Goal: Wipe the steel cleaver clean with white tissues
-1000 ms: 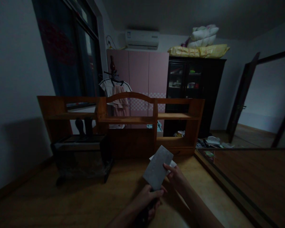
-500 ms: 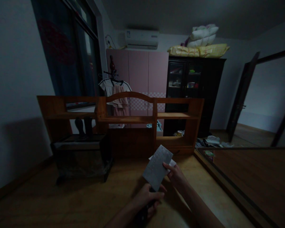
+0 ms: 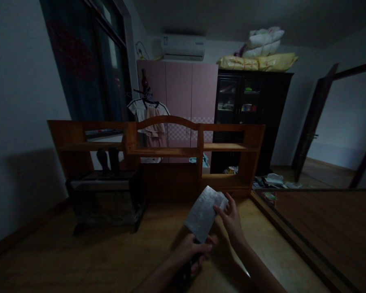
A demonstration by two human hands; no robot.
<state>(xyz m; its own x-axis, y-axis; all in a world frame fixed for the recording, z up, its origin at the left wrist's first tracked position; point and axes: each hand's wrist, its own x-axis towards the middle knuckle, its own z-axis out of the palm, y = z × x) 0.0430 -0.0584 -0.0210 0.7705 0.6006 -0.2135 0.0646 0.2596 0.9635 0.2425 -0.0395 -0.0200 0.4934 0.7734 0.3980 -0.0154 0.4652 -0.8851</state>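
My left hand [image 3: 191, 253] is closed round the dark handle of a cleaver [image 3: 203, 212], whose broad grey blade points up and away over the wooden desk [image 3: 110, 260]. My right hand [image 3: 231, 217] is at the blade's right edge, pinching a white cloth or tissue [image 3: 223, 201] against it. Most of that white piece is hidden behind the blade.
A wooden desk-top shelf [image 3: 167, 152] stands at the desk's back edge. A dark knife block or rack [image 3: 105, 197] sits at the left. Behind are a pink wardrobe [image 3: 183, 97], a dark cabinet [image 3: 250, 110] with bedding on top, and an open door [image 3: 312, 122] at the right.
My right hand has slid up along the blade's right edge with the white piece, fingers now more raised. The cleaver has lifted slightly. The camera has shifted a little.
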